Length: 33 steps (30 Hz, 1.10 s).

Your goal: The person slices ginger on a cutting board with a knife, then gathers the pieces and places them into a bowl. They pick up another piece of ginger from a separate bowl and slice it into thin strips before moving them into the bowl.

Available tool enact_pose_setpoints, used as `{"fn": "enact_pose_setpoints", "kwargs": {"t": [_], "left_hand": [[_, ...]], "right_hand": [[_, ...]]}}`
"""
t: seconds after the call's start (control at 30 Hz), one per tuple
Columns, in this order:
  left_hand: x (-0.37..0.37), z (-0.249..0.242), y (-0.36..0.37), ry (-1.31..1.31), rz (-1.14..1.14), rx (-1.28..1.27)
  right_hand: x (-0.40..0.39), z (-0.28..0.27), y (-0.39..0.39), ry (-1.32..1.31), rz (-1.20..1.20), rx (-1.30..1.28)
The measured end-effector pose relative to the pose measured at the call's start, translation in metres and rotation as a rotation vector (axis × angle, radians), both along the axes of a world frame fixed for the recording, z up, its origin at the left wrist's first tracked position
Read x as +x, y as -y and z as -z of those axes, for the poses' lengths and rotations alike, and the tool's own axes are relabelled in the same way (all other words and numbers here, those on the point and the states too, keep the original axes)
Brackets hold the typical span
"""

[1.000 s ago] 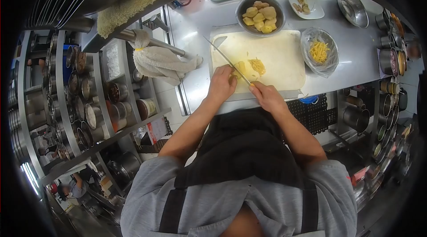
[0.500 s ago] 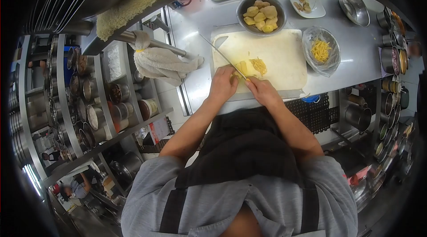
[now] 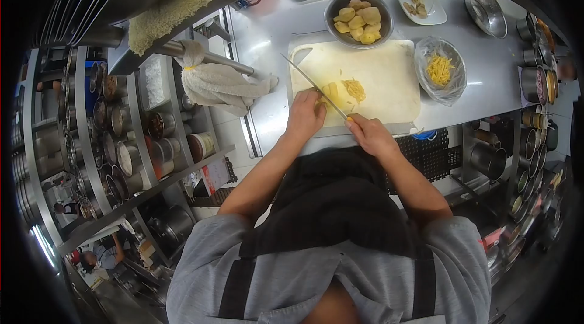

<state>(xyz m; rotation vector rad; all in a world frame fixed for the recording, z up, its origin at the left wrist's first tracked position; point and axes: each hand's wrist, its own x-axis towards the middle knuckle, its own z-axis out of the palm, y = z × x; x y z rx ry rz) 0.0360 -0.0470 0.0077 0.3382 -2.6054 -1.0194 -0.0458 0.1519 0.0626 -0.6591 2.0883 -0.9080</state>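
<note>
My right hand is closed around the handle of a long knife, whose blade slants up and to the left across the cutting board. Curled at the board's left front, my left hand presses on a piece of peeled ginger beside the blade; its fingertips are partly hidden. A small heap of cut ginger strips lies just right of the blade. Behind the board, a metal bowl holds several peeled ginger chunks. To the right, a plastic-lined bowl contains ginger shreds.
A white square dish with small ginger bits and a metal bowl stand at the back right. A towel hangs from a bar at left. Pot-filled shelves flank both sides. Another person is far off at lower left.
My right hand has drawn back to the right and toward my body, pulling the knife along with it. My left hand stays nearly in place on the ginger.
</note>
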Motion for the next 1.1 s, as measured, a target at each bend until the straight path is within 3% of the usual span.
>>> {"fn": "enact_pose_setpoints", "kwargs": {"t": [0.17, 0.5, 0.57, 1.1], "left_hand": [[0.001, 0.002, 0.0, 0.003, 0.006, 0.003], [0.002, -0.001, 0.004, -0.027, 0.031, -0.011], [0.002, -0.002, 0.003, -0.033, 0.023, -0.014], [0.001, 0.002, 0.002, -0.047, 0.014, -0.028]], "right_hand": [[-0.001, 0.042, 0.024, -0.15, -0.009, -0.114], [-0.001, 0.014, 0.023, -0.133, 0.01, -0.142], [-0.002, 0.003, 0.017, -0.073, 0.019, -0.05], [-0.004, 0.013, 0.014, -0.067, -0.026, -0.065]]}}
